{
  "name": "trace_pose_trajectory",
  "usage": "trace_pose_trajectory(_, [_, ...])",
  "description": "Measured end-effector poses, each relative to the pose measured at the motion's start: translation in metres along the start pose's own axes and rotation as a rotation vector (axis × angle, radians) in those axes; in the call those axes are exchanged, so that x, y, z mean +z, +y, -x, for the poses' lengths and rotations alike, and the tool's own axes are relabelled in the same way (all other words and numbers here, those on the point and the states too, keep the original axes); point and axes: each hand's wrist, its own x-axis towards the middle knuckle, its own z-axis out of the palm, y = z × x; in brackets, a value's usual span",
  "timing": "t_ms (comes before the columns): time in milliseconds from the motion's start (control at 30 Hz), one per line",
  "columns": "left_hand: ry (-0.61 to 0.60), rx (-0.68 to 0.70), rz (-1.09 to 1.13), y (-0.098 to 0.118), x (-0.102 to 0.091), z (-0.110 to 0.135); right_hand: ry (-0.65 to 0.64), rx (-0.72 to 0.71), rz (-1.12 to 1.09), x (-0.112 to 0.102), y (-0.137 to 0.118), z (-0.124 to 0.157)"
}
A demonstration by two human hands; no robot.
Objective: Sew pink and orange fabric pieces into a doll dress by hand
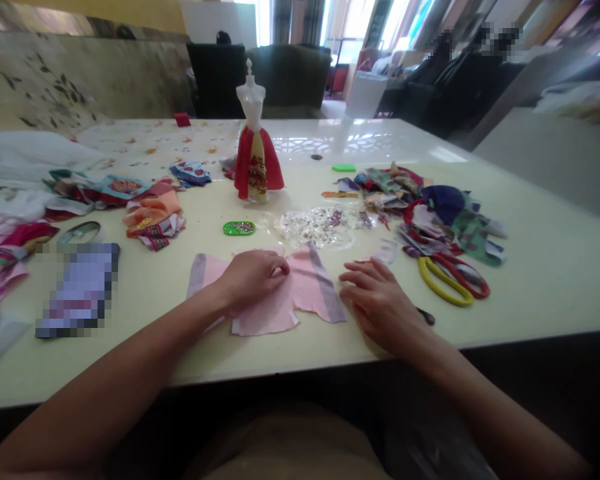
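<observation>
Pink cloth (266, 317) under curled left hand (254, 277), pinch unclear; right hand (380, 300) beside cloth, fingers loosely bent, hold unclear.

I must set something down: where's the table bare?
Bare pale tabletop lies right of the red-and-yellow scissors. A smaller patch separates the blue rectangular object from the pink-and-grey fabric. The left forearm overhangs its near side. Multicoloured fabric scraps crowd the area behind the scissors.

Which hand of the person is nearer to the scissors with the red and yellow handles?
The right hand. It is just left of the scissors, not touching their handles; the left hand is farther left, on the pink cloth.
</observation>
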Motion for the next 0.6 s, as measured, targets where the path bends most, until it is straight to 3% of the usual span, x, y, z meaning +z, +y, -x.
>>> trace_pose_trajectory(100, [0.015, -0.004, 0.059, 0.002, -0.003, 0.001, 0.032, 0.029, -0.039, -0.006, -0.005, -0.002])
trace_pose_trajectory(233, [0.030, -0.021, 0.206, 0.008, -0.011, 0.005, 0.021, 0.018, -0.224, -0.008, -0.029, -0.008])
trace_pose_trajectory(400, [-0.157, 0.081, 0.235, 0.016, -0.018, 0.012, 0.016, 0.064, -0.430, 0.006, -0.064, -0.006])
trace_pose_trajectory(600, [-0.313, 0.150, 0.145, 0.025, -0.010, 0.018, 0.094, 0.140, -0.430, 0.018, -0.074, 0.004])
